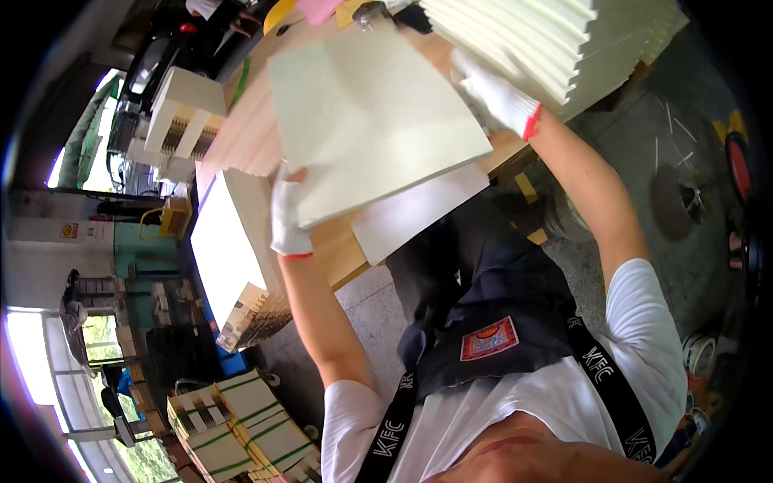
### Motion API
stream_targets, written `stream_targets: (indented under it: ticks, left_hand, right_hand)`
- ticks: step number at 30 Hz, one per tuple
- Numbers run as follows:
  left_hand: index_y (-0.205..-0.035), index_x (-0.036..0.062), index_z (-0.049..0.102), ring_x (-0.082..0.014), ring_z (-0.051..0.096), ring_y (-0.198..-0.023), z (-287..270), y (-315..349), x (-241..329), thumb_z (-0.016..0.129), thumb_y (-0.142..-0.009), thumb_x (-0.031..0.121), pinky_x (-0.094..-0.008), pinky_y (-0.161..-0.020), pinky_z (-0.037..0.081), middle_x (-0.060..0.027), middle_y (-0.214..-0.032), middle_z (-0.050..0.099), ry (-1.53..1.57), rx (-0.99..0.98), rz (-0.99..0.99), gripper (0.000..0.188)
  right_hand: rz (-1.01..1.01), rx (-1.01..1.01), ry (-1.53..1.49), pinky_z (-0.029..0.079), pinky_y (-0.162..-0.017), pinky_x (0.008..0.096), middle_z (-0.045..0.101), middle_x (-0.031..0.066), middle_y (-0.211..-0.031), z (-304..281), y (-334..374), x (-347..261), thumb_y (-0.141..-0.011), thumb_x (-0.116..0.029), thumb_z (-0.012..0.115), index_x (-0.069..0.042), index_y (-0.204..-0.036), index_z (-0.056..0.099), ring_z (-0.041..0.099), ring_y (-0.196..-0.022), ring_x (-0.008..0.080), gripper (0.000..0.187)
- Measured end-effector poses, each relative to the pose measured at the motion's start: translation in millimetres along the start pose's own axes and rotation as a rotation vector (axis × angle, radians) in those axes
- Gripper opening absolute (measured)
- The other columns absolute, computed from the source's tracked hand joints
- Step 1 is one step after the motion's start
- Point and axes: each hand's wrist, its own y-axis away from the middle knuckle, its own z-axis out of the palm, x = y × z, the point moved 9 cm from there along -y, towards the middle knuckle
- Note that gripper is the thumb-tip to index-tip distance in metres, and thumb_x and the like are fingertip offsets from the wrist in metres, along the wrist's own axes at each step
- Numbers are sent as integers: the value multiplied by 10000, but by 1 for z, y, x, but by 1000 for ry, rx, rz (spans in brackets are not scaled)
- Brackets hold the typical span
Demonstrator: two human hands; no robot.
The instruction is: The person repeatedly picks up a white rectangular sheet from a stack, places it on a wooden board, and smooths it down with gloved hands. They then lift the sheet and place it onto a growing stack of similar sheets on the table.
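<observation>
A thin stack of pale cream sheets (370, 121) lies tilted above the wooden table, its near corner over the front edge. At its lower left, my left hand (290, 211), in a white glove with a red cuff, is closed on the edge with the bare thumb on top; the other fingers are mostly hidden. Along the right edge, my right hand (493, 95), gloved the same way, has its fingers stretched out beside the sheets. Under the near end, a white sheet (423, 211) juts past the table edge.
On the wooden table (248, 133), a tall pile of cream sheets (515, 40) stands at the far right. Board stacks (189, 113) and a white-topped stack (229, 233) are on the left. Strapped bundles (250, 419) sit at lower left. Scraps litter the floor at right.
</observation>
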Motion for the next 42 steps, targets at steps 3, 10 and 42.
stream_targets:
  ticks: [3,10,42]
  left_hand:
    - [-1471,-55,358,-293,610,-1153,-5,30,-70,433,-898,114,-390,-915,566,-206,-1330,541,-67,163,-187,602]
    - [-1426,-71,384,-216,631,-1038,-17,35,-96,509,-914,120,-329,-812,555,-142,-1238,570,-75,315,-149,561]
    - [-944,-10,651,-345,478,-1298,37,128,-69,791,-749,309,-506,-1104,279,-182,-1378,568,-1393,294,299,399]
  right_hand:
    - [288,-653,-1825,378,-772,351,511,79,-1025,16,-10,8,-929,-573,473,-71,-1028,558,472,-959,238,519]
    - [140,-952,-2520,289,-1052,474,452,121,-1408,6,-34,-52,-907,-599,566,-20,-1195,626,378,-1283,283,650]
    - [361,-465,-1973,209,-1211,451,336,162,-1564,-61,64,5,-727,-533,789,-46,-1465,424,252,-1467,348,956]
